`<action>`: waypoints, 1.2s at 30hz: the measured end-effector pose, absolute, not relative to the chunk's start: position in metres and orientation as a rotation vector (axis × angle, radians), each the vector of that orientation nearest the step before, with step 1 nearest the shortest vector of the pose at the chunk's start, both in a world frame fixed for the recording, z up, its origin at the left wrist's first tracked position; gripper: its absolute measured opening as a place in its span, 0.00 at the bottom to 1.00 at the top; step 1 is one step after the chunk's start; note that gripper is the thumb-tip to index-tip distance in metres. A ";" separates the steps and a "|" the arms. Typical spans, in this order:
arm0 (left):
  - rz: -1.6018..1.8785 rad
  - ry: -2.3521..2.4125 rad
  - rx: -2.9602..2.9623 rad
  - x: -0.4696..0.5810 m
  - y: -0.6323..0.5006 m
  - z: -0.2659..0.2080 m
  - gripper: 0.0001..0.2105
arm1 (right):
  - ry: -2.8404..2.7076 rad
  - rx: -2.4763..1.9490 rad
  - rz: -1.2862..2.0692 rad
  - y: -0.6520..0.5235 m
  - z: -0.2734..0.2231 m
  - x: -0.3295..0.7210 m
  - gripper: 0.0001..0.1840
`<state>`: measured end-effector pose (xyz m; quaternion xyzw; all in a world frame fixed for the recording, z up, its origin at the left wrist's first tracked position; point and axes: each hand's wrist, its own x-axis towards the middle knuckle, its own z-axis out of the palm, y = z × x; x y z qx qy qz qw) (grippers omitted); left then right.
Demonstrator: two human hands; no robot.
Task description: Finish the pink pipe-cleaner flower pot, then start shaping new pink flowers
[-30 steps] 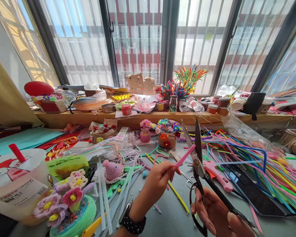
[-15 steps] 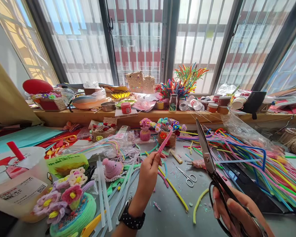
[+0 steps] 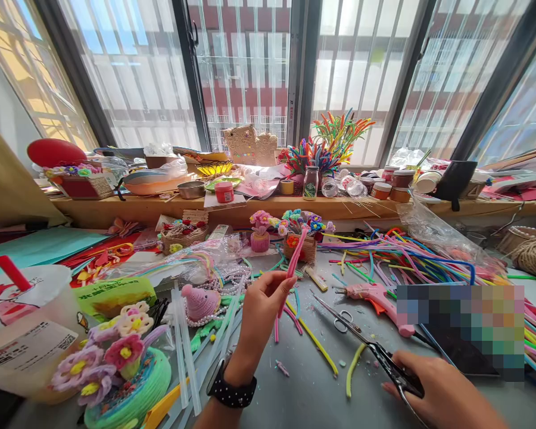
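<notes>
My left hand (image 3: 264, 313) is closed in a pinch around a small bundle of pink pipe cleaners (image 3: 300, 247), held upright above the table with their lower ends hanging below my fingers. At lower right my right hand (image 3: 433, 387) grips large black-handled scissors (image 3: 370, 341) by the handles. Their blades point up and left, apart from the pink bundle, and look nearly closed. Behind those blades lie small scissors (image 3: 345, 325), partly covered. A pink glue gun (image 3: 377, 301) rests just beyond. Yellow-green pipe cleaner pieces (image 3: 352, 378) lie on the grey table (image 3: 310, 390).
Loose coloured pipe cleaners (image 3: 411, 253) heap at the right, beside a dark flat panel (image 3: 446, 345), partly pixelated. On the left stand a drink cup (image 3: 27, 339) and a fuzzy flower piece (image 3: 129, 381). Clear sticks (image 3: 187, 357) lie near my left wrist. A crowded sill (image 3: 259, 211) runs behind.
My right hand has lowered the large scissors and tipped them from nearly upright to pointing left, and their blades cross the small scissors in view. My left hand keeps the pink bundle with little movement.
</notes>
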<state>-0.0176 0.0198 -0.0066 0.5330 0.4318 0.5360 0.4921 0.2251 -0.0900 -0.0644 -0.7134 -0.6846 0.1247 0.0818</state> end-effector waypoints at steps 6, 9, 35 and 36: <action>1.237 1.118 1.457 -0.016 0.016 -0.003 0.10 | -2.103 -2.155 0.311 -0.082 -0.063 0.232 0.10; 1.195 1.082 1.442 -0.017 0.018 -0.004 0.10 | -2.131 -2.142 0.364 -0.077 -0.063 0.245 0.19; 0.979 2.023 2.209 -0.035 0.032 -0.016 0.10 | -0.756 -0.890 1.220 0.018 -0.031 0.130 0.17; 1.080 1.842 2.182 -0.034 0.033 -0.015 0.11 | -0.731 -0.872 1.243 0.017 -0.030 0.131 0.17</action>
